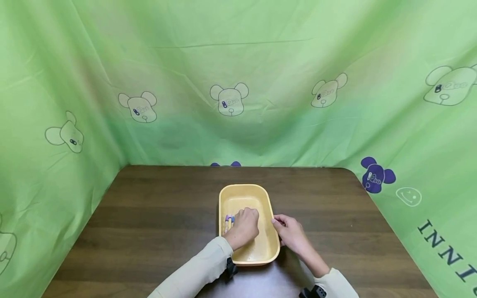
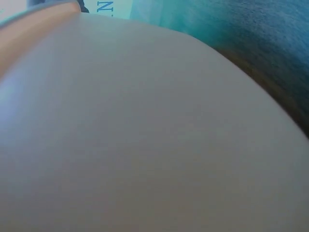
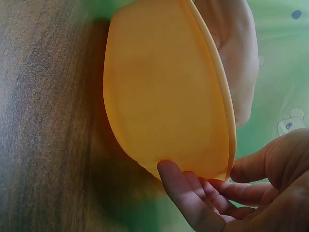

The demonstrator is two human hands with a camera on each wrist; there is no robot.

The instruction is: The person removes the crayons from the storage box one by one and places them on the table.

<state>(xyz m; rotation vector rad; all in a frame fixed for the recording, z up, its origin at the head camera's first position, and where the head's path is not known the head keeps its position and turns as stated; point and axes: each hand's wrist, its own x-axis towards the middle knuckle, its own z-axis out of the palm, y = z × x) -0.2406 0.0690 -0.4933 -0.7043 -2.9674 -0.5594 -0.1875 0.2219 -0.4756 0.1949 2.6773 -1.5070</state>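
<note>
A yellow plastic tray [image 1: 262, 198] with rounded corners stands on the table in the head view. A few crayons [image 1: 227, 223] with yellowish wrappers and purple and blue tips lie along its left inner side. My left hand [image 1: 244, 225] reaches inside the tray beside them, knuckles up; its fingertips and anything under them are hidden. My right hand [image 1: 292, 234] grips the tray's right rim. In the right wrist view, that thumb [image 3: 251, 166] is on the rim and the fingers lie against the outer wall. The left wrist view is mostly filled by a pale, blurred surface.
The brown wooden table [image 1: 160, 215] extends around the tray on all sides. A green cloth [image 1: 186, 136] printed with bear heads hangs behind the table and along both sides. Dark wrist cameras [image 1: 231, 268] sit at both cuffs.
</note>
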